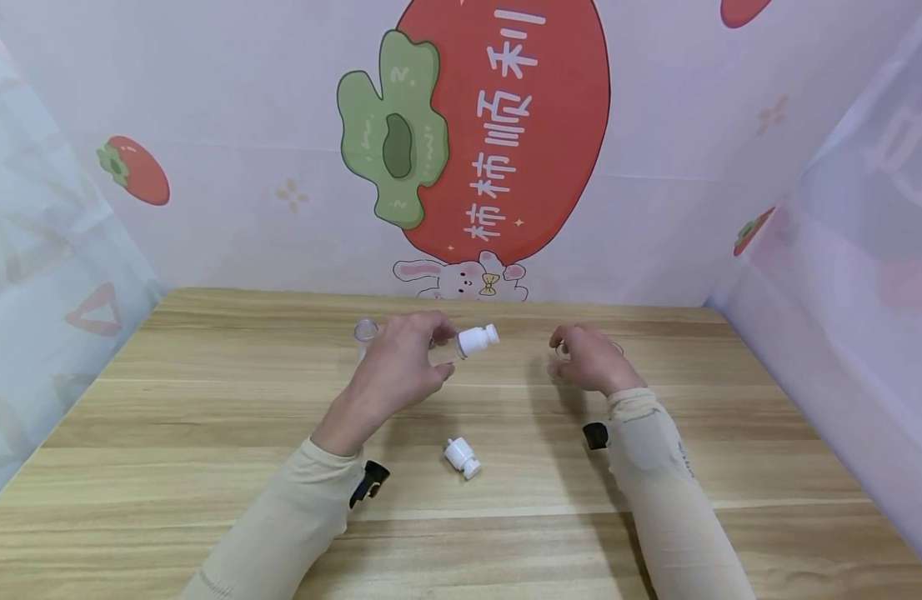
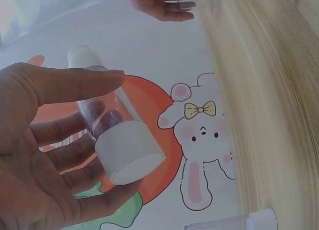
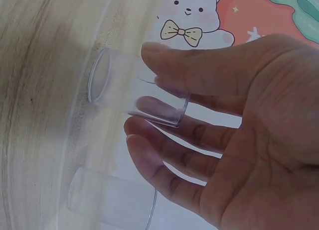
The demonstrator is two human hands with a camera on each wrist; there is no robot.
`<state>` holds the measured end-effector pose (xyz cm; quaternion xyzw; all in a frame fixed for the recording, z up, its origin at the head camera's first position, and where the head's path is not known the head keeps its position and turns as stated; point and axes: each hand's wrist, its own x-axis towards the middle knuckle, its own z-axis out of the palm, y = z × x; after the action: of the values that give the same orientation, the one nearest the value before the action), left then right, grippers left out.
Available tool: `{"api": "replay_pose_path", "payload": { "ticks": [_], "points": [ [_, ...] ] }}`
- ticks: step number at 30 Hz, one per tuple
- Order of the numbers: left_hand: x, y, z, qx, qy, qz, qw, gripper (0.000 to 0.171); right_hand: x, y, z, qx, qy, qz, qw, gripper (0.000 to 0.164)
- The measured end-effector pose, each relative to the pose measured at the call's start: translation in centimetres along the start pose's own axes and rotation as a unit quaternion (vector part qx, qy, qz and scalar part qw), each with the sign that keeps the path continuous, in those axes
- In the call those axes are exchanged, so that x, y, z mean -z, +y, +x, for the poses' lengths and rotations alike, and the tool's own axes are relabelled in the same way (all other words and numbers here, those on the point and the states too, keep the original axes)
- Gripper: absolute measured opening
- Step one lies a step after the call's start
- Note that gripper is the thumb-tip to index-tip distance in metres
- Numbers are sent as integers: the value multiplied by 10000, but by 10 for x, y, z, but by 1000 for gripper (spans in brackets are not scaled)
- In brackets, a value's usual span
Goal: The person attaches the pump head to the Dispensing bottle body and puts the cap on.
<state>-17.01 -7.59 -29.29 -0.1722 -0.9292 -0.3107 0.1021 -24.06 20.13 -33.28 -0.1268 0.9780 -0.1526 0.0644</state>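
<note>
My left hand (image 1: pixel 401 362) holds a small clear pump bottle (image 2: pixel 107 108) tilted above the table, thumb on one side and fingers round the other. It has a white base (image 2: pixel 129 150) and a white pump head (image 1: pixel 478 338) that points right. My right hand (image 1: pixel 592 360) grips a clear cylindrical cap (image 3: pixel 117 83) between thumb and fingers. Beside it stands a second clear cap (image 3: pixel 112 197). A loose white pump head (image 1: pixel 462 457) lies on the table between the forearms. Behind the left hand stands another clear bottle (image 1: pixel 366 331) without a pump head, partly hidden.
Everything is on a wood-grain table (image 1: pixel 206 467). A printed backdrop (image 1: pixel 243 225) rises at its far edge, with matching side sheets left and right. Black wrist cameras sit under both sleeves (image 1: pixel 296 508).
</note>
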Motion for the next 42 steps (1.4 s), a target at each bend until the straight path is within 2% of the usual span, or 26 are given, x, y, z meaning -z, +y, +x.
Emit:
{"api": "replay_pose_path", "payload": {
  "ticks": [11,24,35,42],
  "points": [
    [-1,1,-1,-39,-19,96,9999,32,-2,3,1,77,49,94,9999,32],
    [-1,1,-1,-16,7,87,10000,34,6,-3,-4,-5,-4,207,9998,38],
    [0,0,0,38,29,-7,10000,36,23,-19,-17,519,453,173,9975,34],
    [1,1,-1,33,71,-73,9999,36,32,-29,-27,693,787,112,9944,34]
  ]
}}
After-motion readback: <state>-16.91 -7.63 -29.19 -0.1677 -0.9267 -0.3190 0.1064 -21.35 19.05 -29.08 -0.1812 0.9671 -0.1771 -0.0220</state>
